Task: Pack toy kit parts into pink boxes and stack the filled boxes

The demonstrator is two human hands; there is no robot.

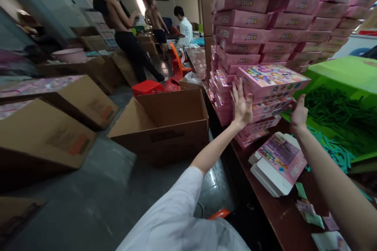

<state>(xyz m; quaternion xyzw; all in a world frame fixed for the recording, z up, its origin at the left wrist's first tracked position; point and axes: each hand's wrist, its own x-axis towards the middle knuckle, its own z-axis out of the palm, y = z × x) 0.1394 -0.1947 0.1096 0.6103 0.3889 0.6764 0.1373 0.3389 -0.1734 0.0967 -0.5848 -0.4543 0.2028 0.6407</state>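
My left hand [242, 106] presses against the left side of a short stack of pink printed boxes [273, 82], its fingers spread upward along the cardboard. On the opposite side, my right hand [299, 114] grips the stack with the thumb up; its fingertips are partly hidden. The stack sits between both palms at the table's edge, with more boxes under the top one. Close below my right hand lies a pile of flat, unfolded pink cartons [278, 160] on the brown table [273, 208].
Tall rows of pink boxes [244, 19] rise behind the stack. A green bin [338, 74] holding dark green strips stands right. An open brown carton [176, 133] sits on the floor left of the table, near a red stool [148, 87]. Several people are farther back.
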